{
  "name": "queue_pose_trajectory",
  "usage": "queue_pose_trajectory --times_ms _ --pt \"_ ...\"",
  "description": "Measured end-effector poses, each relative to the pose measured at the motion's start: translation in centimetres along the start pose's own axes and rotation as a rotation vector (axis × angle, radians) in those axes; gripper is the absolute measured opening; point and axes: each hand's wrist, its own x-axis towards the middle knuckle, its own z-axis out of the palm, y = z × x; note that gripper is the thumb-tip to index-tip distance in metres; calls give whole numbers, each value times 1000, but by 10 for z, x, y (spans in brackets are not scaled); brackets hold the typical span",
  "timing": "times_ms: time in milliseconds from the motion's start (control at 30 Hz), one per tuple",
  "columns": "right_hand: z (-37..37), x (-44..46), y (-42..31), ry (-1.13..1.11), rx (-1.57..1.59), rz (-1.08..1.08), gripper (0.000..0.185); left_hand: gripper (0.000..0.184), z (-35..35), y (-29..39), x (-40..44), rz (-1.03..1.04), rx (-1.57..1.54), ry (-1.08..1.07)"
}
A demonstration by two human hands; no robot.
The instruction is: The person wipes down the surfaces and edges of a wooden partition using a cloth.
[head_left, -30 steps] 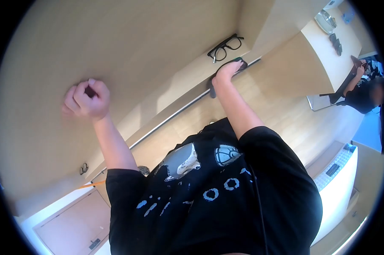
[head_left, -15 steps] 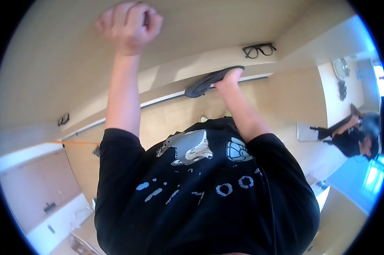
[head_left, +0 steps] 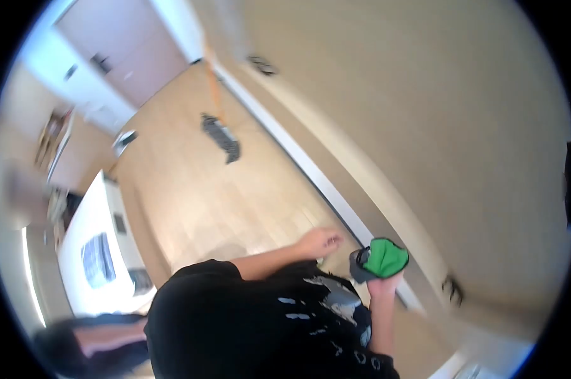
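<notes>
My left hand (head_left: 321,242) is closed in a loose fist in front of my black shirt, over the wooden floor. Nothing shows in its curled fingers. My right hand (head_left: 385,285) grips a dark grey cap (head_left: 363,268) from below, with its bright green inside (head_left: 386,257) facing up. The cap is beside the long pale ledge. Black glasses (head_left: 453,289) lie on that ledge, to the right of the cap.
A grey mop head (head_left: 221,136) with an orange handle rests on the floor (head_left: 171,189). Small dark glasses (head_left: 262,65) lie farther along the ledge. A white appliance (head_left: 83,227) and another person's blurred arm (head_left: 111,336) are at left. A pinkish door (head_left: 124,47) stands behind.
The view has swung toward the door and mop. My left fist has come down from the wall side to near my body. The cap has turned in my right hand and now shows its green inside.
</notes>
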Motion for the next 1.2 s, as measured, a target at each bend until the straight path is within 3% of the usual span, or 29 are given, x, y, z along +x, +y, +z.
queue_pose_trajectory --times_ms 67,133,233,333,467,533,600,633,667,700,800,867,933,1067,1133,1200 --pt "8 3 -3 4 -164 185 44 24 20 -19 -16 -120 -247 40" --pt "9 25 15 -134 -240 275 53 26 16 -34 -18 -265 -466 58" --pt "41 30 15 -318 -217 398 63 31 19 -26 -6 -196 -632 139" --pt "48 38 23 -550 -269 468 69 36 9 -21 -5 -270 -820 116" --pt "42 40 13 -587 -285 446 75 36 25 -17 -15 -203 -1068 -133" --pt "54 41 6 -624 -226 479 78 37 33 -14 -15 -71 -901 -125" --pt "68 25 -14 -690 -149 536 80 41 41 12 -15 -74 -1175 -96" --pt "51 33 -17 -590 -163 495 84 49 49 8 -15 7 -1170 -97" --pt "44 36 -22 -602 -161 495 84 58 54 17 -15 84 -1173 -105" --pt "37 40 -29 -604 -159 488 83 52 52 21 -16 105 -967 -90" --pt "20 44 -40 -837 -149 452 72 43 52 73 -18 -183 -446 -13" --pt "15 35 -52 -712 -411 374 51 37 60 86 -12 -146 -575 101" --pt "7 37 -56 -633 -623 304 46 33 62 109 -7 -74 -700 185" --pt "-15 41 -64 -446 -587 115 38 33 55 143 -8 -262 -768 377" --pt "-28 42 -78 -502 -678 120 34 34 40 141 -12 -283 -662 488" --pt "-25 28 -88 -428 -757 100 30 33 24 165 -4 -169 -762 791"
